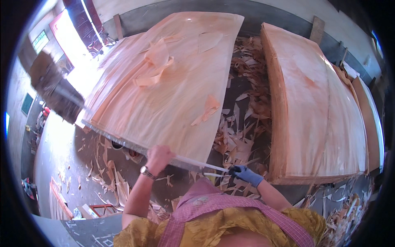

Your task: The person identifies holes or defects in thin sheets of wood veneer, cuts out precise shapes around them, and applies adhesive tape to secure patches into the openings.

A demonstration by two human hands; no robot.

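1. Nearest, behind the fingers of both hands, were the wearer's yellow shirt and pink checked apron.
2. The left hand, bare, with a wristwatch below it, was at the front edge of the left stack. Its fingers were curled down; whether they were clamped on anything could not be told.
3. The right hand, in a blue-and-dark glove, had its fingers clamped on the end of a thin pale strip, which ran leftward along that edge toward the left fingers.
4. Straight ahead of the left fingers spread the left stack of thin, pale wooden sheets, with a curled peach-coloured piece lying on top.
5. Ahead of the right fingers, wood scraps littered the floor.
6. To their right and farther ahead stood a second stack, thick and layered.
7. Farthest ahead of all the fingers was a grey-and-white wall.
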